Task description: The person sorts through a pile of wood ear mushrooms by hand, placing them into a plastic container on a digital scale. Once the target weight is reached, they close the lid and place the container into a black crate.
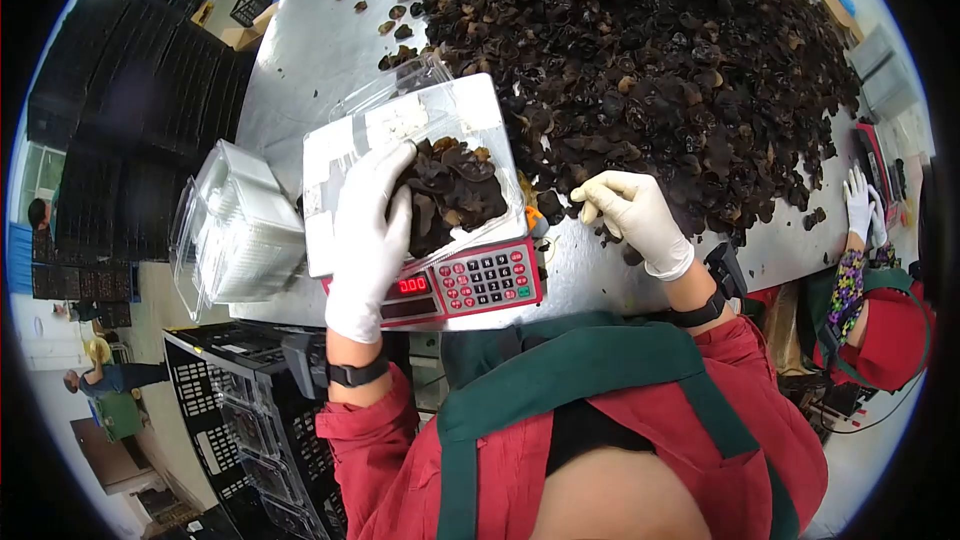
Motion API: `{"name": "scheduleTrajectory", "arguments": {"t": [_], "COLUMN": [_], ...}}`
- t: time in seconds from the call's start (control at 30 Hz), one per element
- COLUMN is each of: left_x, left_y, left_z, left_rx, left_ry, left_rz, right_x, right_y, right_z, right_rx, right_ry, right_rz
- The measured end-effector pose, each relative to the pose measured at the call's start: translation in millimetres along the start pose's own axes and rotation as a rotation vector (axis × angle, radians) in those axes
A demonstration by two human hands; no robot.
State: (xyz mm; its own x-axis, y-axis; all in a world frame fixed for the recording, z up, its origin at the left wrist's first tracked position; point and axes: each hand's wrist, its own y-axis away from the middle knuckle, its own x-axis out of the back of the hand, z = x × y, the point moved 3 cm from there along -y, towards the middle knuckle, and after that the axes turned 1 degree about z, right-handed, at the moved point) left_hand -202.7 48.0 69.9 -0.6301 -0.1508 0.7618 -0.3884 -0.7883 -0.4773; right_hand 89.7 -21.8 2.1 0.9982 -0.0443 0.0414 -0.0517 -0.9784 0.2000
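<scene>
A heap of dark wood ear mushrooms [455,195] sits in a clear plastic tray [478,236] on the white-topped weighing scale [325,165]. My left hand [368,215], in a white glove, lies at the tray's left side, thumb and fingers closed about its edge; the fingertips are partly hidden among the mushrooms. Red digits reading 0.00 glow on the red control panel [440,285]. Right of the scale, my gloved right hand [635,220] hovers over the table's near edge with thumb and fingertips pinched together. Whatever is between them is too small to make out.
A large pile of wood ear mushrooms [650,70] covers the far and right part of the metal table [285,80]. Nested clear trays [245,225] stand left of the scale. Black crates [230,390] are below. A co-worker's gloved hands [860,205] are at far right.
</scene>
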Motion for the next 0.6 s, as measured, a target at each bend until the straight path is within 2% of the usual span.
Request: {"name": "scheduleTrajectory", "arguments": {"t": [0.1,0.17,0.2,0.27,0.3,0.37,0.43,0.47,0.6], "left_x": [-10.4,-10.8,-11.1,-11.0,-10.2,-8.3,-6.0,-4.3,13.0], "left_y": [5.6,4.7,3.9,2.0,0.8,2.5,7.3,10.6,12.5], "left_z": [0.3,5.5,8.2,8.9,7.8,7.3,1.9,-4.2,-31.6], "left_rx": [-0.033,-0.052,-0.067,-0.060,-0.045,-0.039,0.103,0.130,0.209], "left_ry": [-0.053,-0.144,-0.240,-0.211,-0.194,-0.182,-0.018,-0.002,0.081], "left_rz": [0.052,0.030,0.013,-0.008,-0.028,-0.051,0.004,0.035,0.137], "right_x": [-5.7,-12.7,-20.9,-31.8,-39.3,-50.4,-57.6,-59.2,-59.6], "right_y": [-11.5,-25.9,-32.7,-51.4,-57.5,-69.1,-71.5,-75.9,-77.6], "right_z": [-20.6,-43.6,-53.0,-54.1,-56.2,-53.9,-53.5,-52.5,-53.7], "right_rx": [0.016,0.125,0.094,0.095,-0.005,-0.011,0.045,0.023,0.079], "right_ry": [-0.042,-0.071,-0.185,-0.348,-0.456,-0.661,-0.654,-0.694,-0.565], "right_rz": [0.014,-0.053,-0.119,-0.316,-0.347,-0.507,-0.468,-0.524,-0.484]}}
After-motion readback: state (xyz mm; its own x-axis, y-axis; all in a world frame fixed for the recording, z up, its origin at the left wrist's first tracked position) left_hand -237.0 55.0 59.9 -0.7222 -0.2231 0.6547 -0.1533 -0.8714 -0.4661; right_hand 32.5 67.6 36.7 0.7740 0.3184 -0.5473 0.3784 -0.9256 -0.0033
